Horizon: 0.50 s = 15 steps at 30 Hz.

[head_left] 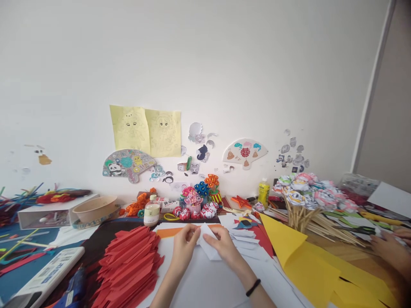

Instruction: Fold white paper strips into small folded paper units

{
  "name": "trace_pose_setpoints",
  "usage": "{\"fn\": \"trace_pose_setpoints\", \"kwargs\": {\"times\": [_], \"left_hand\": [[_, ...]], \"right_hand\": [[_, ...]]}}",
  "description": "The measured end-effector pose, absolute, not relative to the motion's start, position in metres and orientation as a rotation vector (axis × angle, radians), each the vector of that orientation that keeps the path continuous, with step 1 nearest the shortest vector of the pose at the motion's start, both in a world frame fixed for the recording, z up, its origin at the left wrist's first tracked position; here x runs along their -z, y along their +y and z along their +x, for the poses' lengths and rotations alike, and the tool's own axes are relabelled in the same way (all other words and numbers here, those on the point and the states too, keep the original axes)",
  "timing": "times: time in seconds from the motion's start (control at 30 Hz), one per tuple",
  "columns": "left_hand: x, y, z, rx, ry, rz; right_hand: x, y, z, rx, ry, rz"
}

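A folded piece of white paper (208,244) lies between my two hands over the white sheets (205,282) on the table. My left hand (184,248) pinches its left edge with fingers bent. On its right side, my right hand (224,244) presses and holds it; a black band circles that wrist. A stack of folded red paper pieces (131,265) lies just left of my left hand.
Yellow paper sheets (298,252) spread to the right. Paper flowers on wooden sticks (305,196) stand beyond them. Another person's hand (390,250) rests at the far right. A small bottle (151,211), a glue bottle (263,192), a bowl (94,208) and colourful crafts line the wall.
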<state>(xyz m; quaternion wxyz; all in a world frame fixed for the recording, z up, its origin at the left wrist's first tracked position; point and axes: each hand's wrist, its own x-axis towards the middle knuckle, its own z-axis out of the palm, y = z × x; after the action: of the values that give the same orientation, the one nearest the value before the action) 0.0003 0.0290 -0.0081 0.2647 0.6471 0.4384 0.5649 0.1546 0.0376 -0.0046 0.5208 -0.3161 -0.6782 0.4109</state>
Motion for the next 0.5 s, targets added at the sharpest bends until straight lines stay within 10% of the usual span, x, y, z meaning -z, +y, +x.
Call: {"fn": "trace_pose_setpoints", "kwargs": {"times": [0.5], "left_hand": [[0.0032,0.0204,0.0065,-1.587,1.226,1.838]], "right_hand": [[0.0047,0.0355,0.1528,-1.123,-1.587,-0.686]]}}
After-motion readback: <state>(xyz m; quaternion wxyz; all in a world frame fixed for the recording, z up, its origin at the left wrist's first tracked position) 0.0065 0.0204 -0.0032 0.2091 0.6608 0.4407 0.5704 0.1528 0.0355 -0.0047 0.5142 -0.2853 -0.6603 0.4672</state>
